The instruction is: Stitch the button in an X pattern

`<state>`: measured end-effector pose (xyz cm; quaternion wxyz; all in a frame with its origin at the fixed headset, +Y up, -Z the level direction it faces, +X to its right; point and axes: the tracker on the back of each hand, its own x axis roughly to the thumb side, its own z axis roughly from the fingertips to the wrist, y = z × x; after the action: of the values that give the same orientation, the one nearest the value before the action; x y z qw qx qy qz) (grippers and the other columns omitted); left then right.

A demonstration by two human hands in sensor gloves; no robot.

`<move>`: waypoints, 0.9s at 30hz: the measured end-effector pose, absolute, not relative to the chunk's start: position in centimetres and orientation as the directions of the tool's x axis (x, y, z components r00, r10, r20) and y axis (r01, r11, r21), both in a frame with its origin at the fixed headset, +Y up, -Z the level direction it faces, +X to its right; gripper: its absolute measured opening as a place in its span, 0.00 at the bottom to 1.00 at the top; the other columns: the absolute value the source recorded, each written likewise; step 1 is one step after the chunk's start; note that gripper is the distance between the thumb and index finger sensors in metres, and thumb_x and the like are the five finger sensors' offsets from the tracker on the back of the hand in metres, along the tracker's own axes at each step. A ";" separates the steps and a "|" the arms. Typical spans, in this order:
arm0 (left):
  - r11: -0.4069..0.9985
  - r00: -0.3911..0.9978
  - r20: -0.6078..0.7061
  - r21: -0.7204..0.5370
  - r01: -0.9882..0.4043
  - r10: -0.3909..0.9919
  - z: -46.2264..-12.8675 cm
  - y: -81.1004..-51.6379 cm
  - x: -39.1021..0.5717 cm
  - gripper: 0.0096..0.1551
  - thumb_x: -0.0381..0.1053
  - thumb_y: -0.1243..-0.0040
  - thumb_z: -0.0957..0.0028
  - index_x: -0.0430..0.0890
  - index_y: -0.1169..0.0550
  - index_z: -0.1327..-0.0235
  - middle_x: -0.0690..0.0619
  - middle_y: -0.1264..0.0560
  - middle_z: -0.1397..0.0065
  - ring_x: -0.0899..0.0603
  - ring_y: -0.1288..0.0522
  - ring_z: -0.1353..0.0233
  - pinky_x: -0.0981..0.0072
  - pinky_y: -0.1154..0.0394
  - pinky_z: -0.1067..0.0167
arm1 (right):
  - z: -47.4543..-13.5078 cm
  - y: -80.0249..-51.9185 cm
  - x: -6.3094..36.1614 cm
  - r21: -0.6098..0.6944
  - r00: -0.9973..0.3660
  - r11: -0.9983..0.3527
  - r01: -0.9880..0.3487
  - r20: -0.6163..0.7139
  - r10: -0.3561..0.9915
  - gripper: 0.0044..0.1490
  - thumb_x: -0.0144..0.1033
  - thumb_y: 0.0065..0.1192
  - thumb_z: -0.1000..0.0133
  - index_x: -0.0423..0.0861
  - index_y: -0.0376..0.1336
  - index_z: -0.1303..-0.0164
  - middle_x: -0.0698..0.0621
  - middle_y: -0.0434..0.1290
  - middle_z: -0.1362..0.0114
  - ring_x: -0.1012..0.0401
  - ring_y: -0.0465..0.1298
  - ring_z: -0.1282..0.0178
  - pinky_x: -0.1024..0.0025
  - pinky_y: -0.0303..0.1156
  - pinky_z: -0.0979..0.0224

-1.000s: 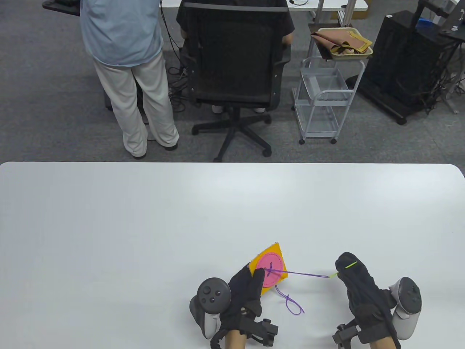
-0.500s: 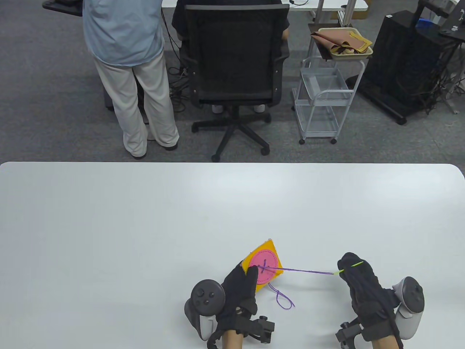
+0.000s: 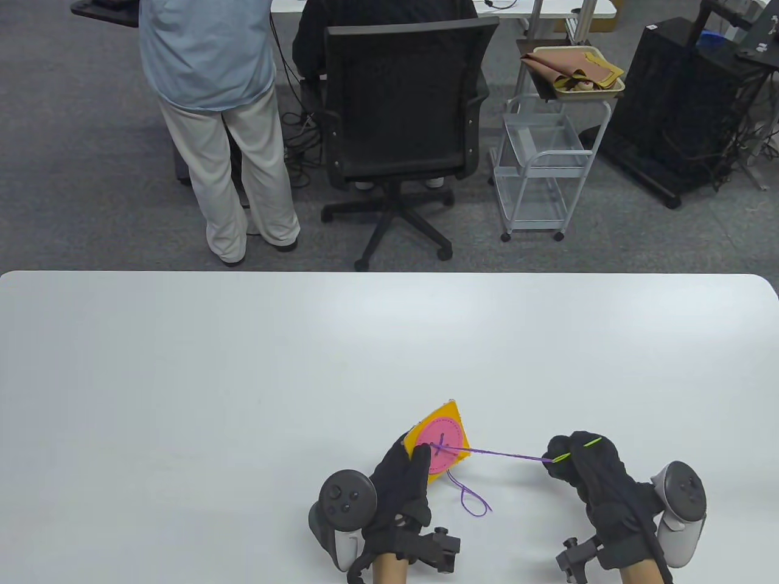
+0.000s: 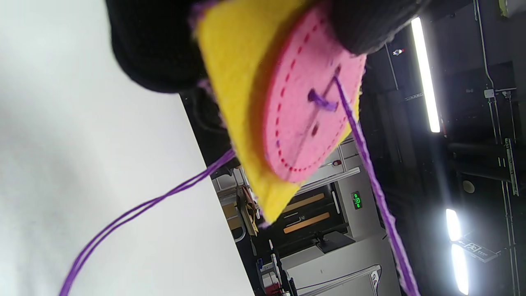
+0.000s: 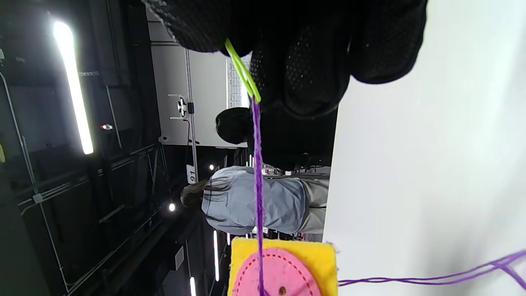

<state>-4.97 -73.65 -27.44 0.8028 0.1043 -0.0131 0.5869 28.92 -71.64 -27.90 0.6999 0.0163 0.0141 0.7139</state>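
Thread drawn tight between two gloved hands

Felt square (image 3: 457, 433), yellow and tilted up off the white table (image 3: 243, 377), sits near the table's front edge a little right of centre, held by the left hand (image 3: 405, 480). That hand's fingers (image 4: 156, 49) curl behind the yellow felt while the thumb presses on the face of the pink button (image 3: 442, 447), as the left wrist view shows. The button is a round pink felt disc with a ring of red dashed stitching, lying flat against the square. One short purple stitch (image 4: 322, 100) crosses between two of its holes, and another hole below stays bare.

From the button's middle a purple thread (image 3: 505, 454) runs taut and nearly level to the right hand (image 3: 587, 468), well apart from the square. The right hand's fingertips are closed in a pinch on a lime-green needle (image 3: 585, 443), and the thread hangs from the needle's eye in the right wrist view. A slack double loop of the same thread (image 3: 471, 500) lies on the table just in front of the square, between the two hands.

Beyond the table stand a black office chair (image 3: 401, 115), a person in a light blue top (image 3: 207, 55), and a white wire cart (image 3: 541, 164)
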 end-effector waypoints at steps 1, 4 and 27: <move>0.287 0.308 0.144 0.149 -0.946 0.940 -27.4 -73.7 -4.9 0.25 0.55 0.45 0.43 0.47 0.21 0.37 0.50 0.18 0.37 0.45 0.13 0.47 0.51 0.18 0.53 | -27.9 -71.6 28.9 0.038 -0.031 -0.032 -0.999 0.003 1.000 0.24 0.40 0.46 0.38 0.44 0.52 0.34 0.43 0.72 0.33 0.51 0.75 0.36 0.45 0.67 0.24; 0.277 0.296 0.147 0.140 -0.951 0.944 -27.4 -73.6 -4.8 0.25 0.55 0.45 0.43 0.47 0.21 0.37 0.50 0.18 0.37 0.45 0.13 0.47 0.51 0.18 0.52 | -27.9 -71.6 28.9 0.034 -0.065 -0.064 -0.997 0.000 0.998 0.25 0.40 0.46 0.38 0.43 0.53 0.34 0.43 0.74 0.35 0.51 0.77 0.39 0.46 0.70 0.27; 0.314 0.318 0.204 0.051 -0.948 0.926 -27.2 -73.1 -2.8 0.25 0.55 0.44 0.43 0.50 0.22 0.35 0.52 0.19 0.35 0.48 0.12 0.50 0.55 0.16 0.56 | -27.4 -70.9 27.1 0.084 -0.256 -0.265 -0.961 0.096 0.962 0.23 0.41 0.57 0.41 0.50 0.63 0.35 0.49 0.75 0.47 0.58 0.75 0.47 0.50 0.69 0.29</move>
<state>-2.77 -73.13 -27.24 0.8078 0.0807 -0.0686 0.5799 27.07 -70.86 -27.43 0.6064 0.0638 0.0042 0.7926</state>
